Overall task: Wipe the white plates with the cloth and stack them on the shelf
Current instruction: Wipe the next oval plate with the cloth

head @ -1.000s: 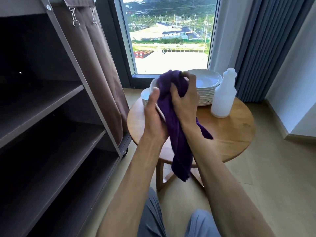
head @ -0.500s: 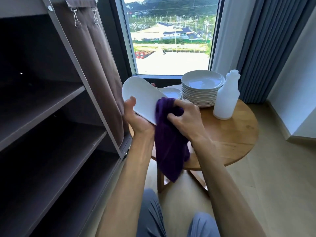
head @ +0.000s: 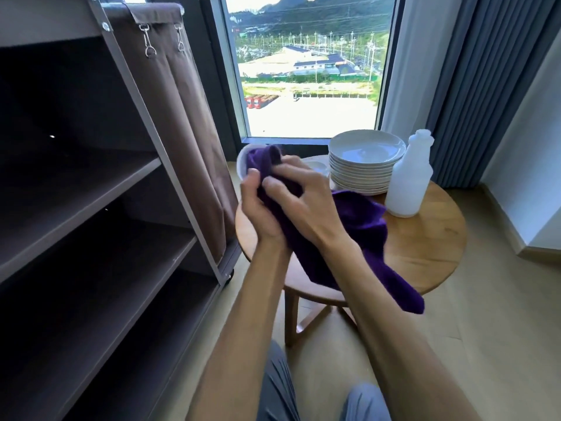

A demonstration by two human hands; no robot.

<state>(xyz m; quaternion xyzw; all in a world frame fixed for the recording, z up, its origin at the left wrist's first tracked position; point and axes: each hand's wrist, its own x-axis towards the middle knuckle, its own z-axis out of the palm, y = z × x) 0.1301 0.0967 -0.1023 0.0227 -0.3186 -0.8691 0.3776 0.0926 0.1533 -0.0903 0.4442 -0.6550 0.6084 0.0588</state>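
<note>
Held plate (head: 242, 165) mostly hidden behind purple cloth (head: 349, 226) & hands; small dish (head: 317, 168) behind right hand (head: 306, 205), prob. a bowl.

No text, label, brand, number or sign can be read anywhere; the white spray bottle (head: 408, 177) on the round table (head: 425, 247) shows a plain unmarked side; the buildings seen through the window (head: 309, 68) are too small to show lettering

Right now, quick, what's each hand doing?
Left hand: grips the white plate, mostly hidden behind the cloth.
Right hand: grips the purple cloth, pressing it on the plate.
</note>
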